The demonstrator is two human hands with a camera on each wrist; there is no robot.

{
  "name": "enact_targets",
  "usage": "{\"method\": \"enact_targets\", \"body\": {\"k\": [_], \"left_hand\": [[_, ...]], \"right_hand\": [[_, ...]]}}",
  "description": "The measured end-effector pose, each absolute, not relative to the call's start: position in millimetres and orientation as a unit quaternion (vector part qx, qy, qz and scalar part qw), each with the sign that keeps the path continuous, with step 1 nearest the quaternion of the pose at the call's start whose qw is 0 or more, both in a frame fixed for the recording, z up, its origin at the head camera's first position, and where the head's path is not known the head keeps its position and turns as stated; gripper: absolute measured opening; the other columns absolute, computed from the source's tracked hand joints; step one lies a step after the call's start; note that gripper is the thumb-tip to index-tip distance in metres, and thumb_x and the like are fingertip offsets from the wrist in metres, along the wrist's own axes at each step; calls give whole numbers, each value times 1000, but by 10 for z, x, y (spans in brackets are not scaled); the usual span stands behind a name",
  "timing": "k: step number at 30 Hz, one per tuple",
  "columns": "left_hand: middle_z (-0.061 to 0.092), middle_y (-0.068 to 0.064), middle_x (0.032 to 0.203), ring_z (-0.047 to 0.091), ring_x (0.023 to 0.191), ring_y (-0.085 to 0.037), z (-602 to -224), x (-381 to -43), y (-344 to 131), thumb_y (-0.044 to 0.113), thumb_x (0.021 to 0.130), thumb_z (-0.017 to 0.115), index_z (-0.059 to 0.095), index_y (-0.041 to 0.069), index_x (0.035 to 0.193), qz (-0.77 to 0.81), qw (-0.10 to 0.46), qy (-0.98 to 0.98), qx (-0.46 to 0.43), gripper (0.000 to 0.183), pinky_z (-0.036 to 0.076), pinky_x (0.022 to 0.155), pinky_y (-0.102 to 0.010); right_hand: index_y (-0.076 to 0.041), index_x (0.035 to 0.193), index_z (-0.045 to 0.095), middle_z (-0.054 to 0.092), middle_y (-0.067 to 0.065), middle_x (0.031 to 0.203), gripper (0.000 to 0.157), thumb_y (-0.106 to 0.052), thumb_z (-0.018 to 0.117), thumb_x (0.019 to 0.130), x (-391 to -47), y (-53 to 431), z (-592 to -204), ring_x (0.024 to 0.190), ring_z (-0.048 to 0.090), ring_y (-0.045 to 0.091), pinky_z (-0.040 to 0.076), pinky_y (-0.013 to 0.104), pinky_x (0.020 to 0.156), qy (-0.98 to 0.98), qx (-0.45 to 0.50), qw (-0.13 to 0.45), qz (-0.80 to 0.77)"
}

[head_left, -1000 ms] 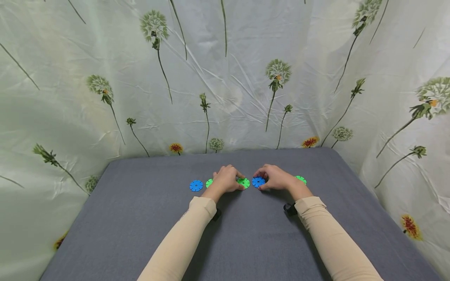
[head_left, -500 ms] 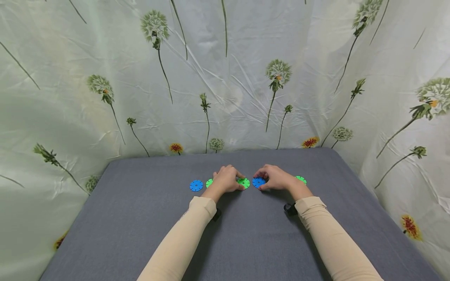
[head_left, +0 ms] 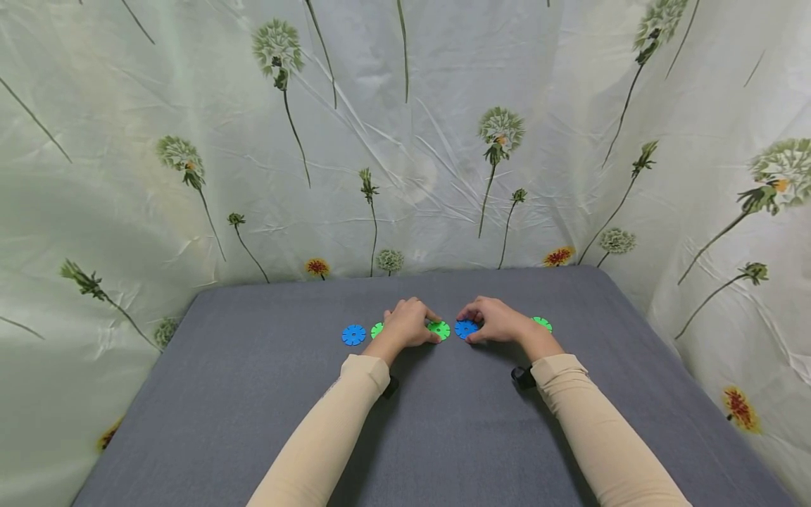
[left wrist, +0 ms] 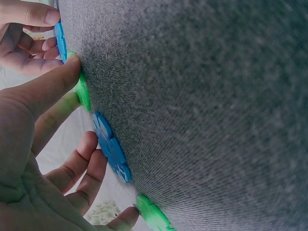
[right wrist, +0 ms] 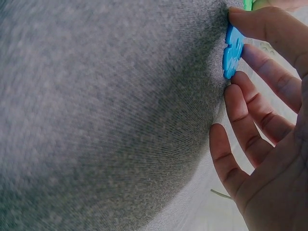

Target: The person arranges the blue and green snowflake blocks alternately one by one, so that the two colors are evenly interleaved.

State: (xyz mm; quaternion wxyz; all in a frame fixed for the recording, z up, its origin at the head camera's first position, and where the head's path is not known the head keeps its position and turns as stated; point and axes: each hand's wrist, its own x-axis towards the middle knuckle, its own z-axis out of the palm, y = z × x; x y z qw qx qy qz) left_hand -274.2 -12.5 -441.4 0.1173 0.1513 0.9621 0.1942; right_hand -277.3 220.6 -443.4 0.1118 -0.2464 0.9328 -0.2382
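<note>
My left hand (head_left: 405,325) pinches a green notched plastic disc (head_left: 439,329) by its edges, thumb at the near side and index finger at the far side. To its right, a blue notched disc (head_left: 466,328) sits between the thumb and index finger of my right hand (head_left: 499,322). The two discs lie flat on the cloth with a small gap between them in the head view. Another blue disc (left wrist: 111,147), hidden from the head camera by my left hand, lies near that hand's other fingertips in the left wrist view.
Left of my left hand a green disc (head_left: 376,329) and a blue disc (head_left: 353,334) continue the row. Partly behind my right wrist lies one more green disc (head_left: 542,324). The grey cloth-covered table (head_left: 266,394) meets a flower-printed curtain (head_left: 431,176) at the back.
</note>
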Motion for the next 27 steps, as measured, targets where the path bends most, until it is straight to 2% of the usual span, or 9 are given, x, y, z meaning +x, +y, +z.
{"method": "enact_targets", "body": {"k": [11,27], "left_hand": [[62,-8,147,53,137,-36,-4422,-2734,-118,39,92,88,81,33,129,196,120,961,152,39,38,112,-66],[62,-11,141,54,134,-38,-4424,-2739,-137,39,95,84,77,30,134,177,111,962,175,41,41,109,-69]], "right_hand": [[-7,128,76,66,13,118,41,-19,87,91,-2757,2207,-4438,111,67,29,55,50,101,934,-241,112,-240],[-8,132,73,69,14,123,41,-22,84,95,-2713,2277,-4383,118,67,33,54,54,104,932,-229,114,-257]]}}
